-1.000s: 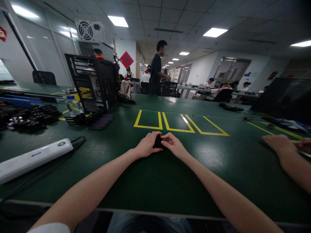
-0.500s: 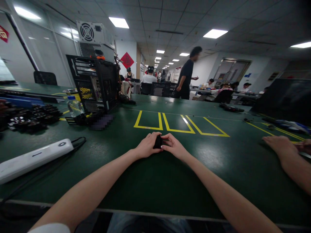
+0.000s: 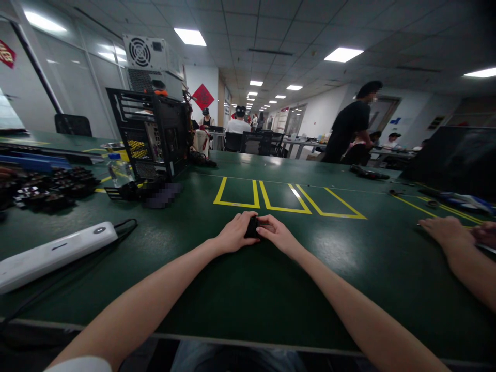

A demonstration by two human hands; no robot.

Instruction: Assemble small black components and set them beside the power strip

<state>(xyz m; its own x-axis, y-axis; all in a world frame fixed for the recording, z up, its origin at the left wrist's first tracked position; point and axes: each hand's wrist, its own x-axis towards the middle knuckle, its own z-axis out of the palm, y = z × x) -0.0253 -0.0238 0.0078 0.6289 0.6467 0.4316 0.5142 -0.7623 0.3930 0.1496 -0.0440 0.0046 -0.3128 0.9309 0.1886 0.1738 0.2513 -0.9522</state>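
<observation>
A small black block-like part (image 3: 251, 227) sits between my two hands on the green table (image 3: 248, 289). My left hand (image 3: 235, 232) is closed around its left side, thumb at the near end and fingers over the far end. From the right, my right hand (image 3: 278, 233) pinches its right side with thumb and fingertips. The part's exact kind cannot be made out, since fingers hide much of it. Just beyond my hands, yellow tape outlines (image 3: 284, 209) mark the tabletop.
At left stand an open black computer case (image 3: 166, 129), a water bottle (image 3: 119, 170) and a pile of black parts (image 3: 54, 188). A white elongated device (image 3: 58, 253) with a cord lies nearer. A co-worker's hands (image 3: 445, 232) rest at the right, near a dark tool (image 3: 368, 172).
My hands and the black part stay in nearly the same place, with my right fingertips shifted very slightly. In the background, a walking person has moved to the right.
</observation>
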